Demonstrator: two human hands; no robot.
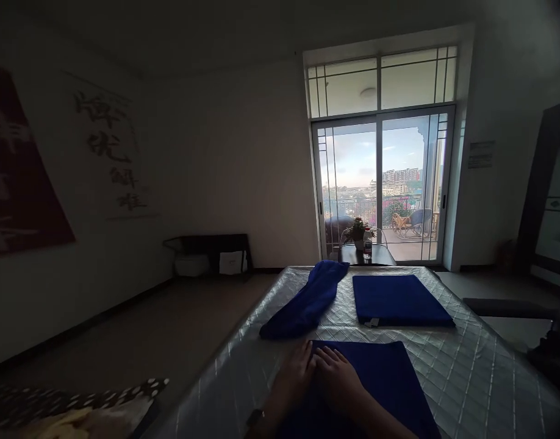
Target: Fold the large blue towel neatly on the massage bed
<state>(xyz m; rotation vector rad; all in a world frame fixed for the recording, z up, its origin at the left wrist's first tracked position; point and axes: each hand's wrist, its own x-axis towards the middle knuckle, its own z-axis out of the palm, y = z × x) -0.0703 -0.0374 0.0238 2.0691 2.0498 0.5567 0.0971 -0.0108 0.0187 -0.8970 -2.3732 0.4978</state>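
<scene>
One dotted cloth (124,395) sits low at your far L, bunched. Next, the silver cover (225,372): quilted w/ a sheen, prob. slick, so fabric may slide on it. On it the loose cloth (302,308), blue, lies slantwise & uneven; prob. light, limp, best taken w/ one hand per end. Your L hand (298,364), watch (255,417) on wrist, is palm down at the far-L corner of the near cloth (385,372), fingers close together. Your R hand (337,369) is just beside it, also palm down on that cloth. Can't tell if either pinches fabric. Near cloth, blue too, lies flat right in front of you; should be soft, floppy, not fragile; grip at far corners. Beyond, to the R, the folded cloth (401,299) lies flat, tag (372,322) at its near edge; looks thicker, prob. heavier; support from underneath.
</scene>
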